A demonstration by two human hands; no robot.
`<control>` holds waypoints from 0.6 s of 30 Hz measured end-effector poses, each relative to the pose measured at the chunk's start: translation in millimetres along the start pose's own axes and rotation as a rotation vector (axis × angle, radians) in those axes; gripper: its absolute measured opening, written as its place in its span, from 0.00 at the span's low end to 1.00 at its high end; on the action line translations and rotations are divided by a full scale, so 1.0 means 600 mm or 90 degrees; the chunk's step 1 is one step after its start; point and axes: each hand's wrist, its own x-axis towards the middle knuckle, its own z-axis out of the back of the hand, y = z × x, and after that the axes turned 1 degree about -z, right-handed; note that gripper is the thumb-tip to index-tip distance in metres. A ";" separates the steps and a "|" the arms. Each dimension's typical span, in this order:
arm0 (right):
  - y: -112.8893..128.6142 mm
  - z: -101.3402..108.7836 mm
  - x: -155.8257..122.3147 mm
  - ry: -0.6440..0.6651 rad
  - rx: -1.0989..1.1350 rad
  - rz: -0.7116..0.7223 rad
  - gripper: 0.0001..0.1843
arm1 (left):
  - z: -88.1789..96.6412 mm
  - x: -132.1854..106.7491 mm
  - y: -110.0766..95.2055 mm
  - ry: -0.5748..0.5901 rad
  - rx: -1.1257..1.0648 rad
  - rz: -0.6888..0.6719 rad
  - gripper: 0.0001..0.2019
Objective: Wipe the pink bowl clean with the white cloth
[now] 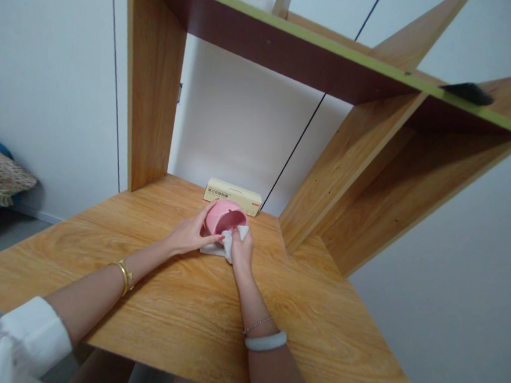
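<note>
"Two hands at work above the counter (164, 307) — what does each one hold?"

"The left hand (190, 232) has its fingers spread around the pink bowl (217, 213), thumb by the lower rim. The right hand (242, 250) has its fingers clenched on a white cloth (228, 245) at the bowl's mouth; some of those fingers are hidden."

"And how does the bowl sit?"

"Tilted, mouth toward the person, just in front of a cream box (233, 193). I can't tell whether it touches the counter."

"Anything on the wrists?"

"A gold bracelet (124, 277) on the left — a pale bangle (266, 341) and thin chain (258, 325) on the right."
</note>
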 end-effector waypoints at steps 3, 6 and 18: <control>0.003 -0.002 -0.002 0.012 0.014 0.011 0.14 | -0.004 -0.003 -0.007 -0.021 -0.027 -0.007 0.44; 0.013 0.000 -0.007 0.004 -0.046 0.025 0.18 | 0.000 -0.002 -0.006 -0.071 -0.026 -0.027 0.40; 0.044 0.024 -0.019 0.046 -0.299 0.042 0.31 | 0.015 -0.001 0.008 -0.023 0.054 -0.090 0.35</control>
